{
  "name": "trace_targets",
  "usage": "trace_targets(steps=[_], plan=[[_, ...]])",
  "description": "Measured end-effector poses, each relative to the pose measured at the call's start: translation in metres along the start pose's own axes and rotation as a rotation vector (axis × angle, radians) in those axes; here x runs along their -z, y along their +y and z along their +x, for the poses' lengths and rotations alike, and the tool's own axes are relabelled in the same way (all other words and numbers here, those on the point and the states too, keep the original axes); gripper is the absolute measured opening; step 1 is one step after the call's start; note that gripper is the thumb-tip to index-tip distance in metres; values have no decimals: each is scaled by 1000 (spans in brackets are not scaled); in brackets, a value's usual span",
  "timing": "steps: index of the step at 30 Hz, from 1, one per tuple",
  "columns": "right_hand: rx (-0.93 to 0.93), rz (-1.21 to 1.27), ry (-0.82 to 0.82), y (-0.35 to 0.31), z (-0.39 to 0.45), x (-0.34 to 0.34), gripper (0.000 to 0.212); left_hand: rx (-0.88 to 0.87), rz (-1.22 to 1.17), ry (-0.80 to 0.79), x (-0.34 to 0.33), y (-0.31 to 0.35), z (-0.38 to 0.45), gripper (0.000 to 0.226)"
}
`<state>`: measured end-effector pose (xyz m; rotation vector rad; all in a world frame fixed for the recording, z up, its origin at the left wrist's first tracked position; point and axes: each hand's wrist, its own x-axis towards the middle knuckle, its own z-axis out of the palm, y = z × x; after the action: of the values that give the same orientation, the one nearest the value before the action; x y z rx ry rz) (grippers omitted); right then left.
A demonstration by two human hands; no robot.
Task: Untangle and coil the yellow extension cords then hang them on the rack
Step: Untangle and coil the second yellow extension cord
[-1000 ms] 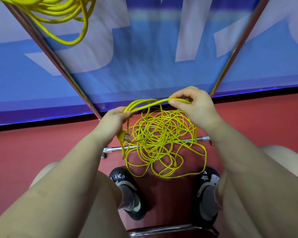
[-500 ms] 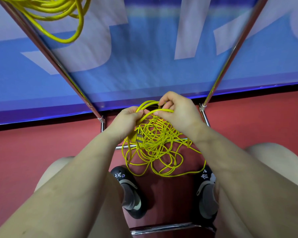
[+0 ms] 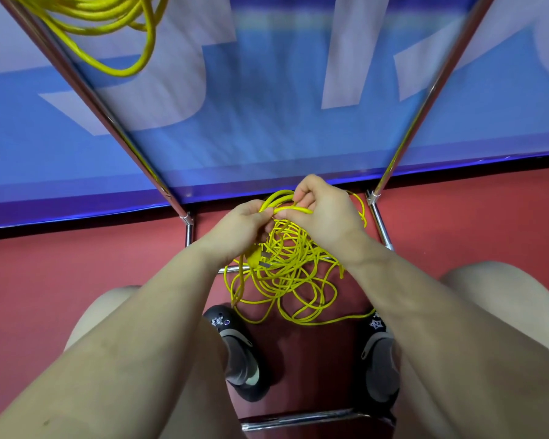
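Observation:
A tangled yellow extension cord [image 3: 286, 280] hangs in a loose heap from my hands down to the red floor between my feet. My left hand [image 3: 238, 229] pinches a few strands at the top of the tangle, and its plug [image 3: 260, 259] dangles just below. My right hand [image 3: 324, 213] grips a short loop of the same cord right beside the left. A second yellow cord [image 3: 108, 23], coiled, hangs from the chrome rack [image 3: 86, 87] at the top left.
The rack's two slanted chrome poles frame a blue and white banner [image 3: 267, 106]. Its low crossbars [image 3: 301, 419] lie on the red floor around my black shoes [image 3: 238, 350]. My bare knees flank the tangle.
My hands have come together from apart, so the stretched strand between them has shortened into a small loop. The tangle has bunched up tighter beneath them.

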<state>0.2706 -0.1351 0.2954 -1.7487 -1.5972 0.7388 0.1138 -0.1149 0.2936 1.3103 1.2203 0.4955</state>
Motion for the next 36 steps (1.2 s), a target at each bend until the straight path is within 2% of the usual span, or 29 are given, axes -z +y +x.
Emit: trace_targets(steps=[2,5,7,9,12,15,23,26,31,36], plan=[[-13,-52,-83,8,3,2,24,7,-88,49,4,3,0,31],[-70,-260,-264,23,5,6,38,15,-266,112,16,9,-1,30],[-99,-270,-331,31,5,8,30,20,-333,122,24,9,-3,29],[-87,-101,-294,34,8,13,7,36,-363,135,31,7,-7,28],[-74,310,-136,27,11,27,14,56,-351,175,38,5,-10,29],[-23,442,-25,16,13,35,21,78,-352,139,40,4,-12,29],[-18,254,-67,10,11,31,13,69,-341,108,40,5,-12,28],[6,188,-24,5,7,24,7,79,-298,78,36,3,-12,27],[24,118,64,5,9,20,8,49,-232,27,29,4,-13,28],[38,57,77,7,10,23,3,31,-169,-35,22,5,-18,26]])
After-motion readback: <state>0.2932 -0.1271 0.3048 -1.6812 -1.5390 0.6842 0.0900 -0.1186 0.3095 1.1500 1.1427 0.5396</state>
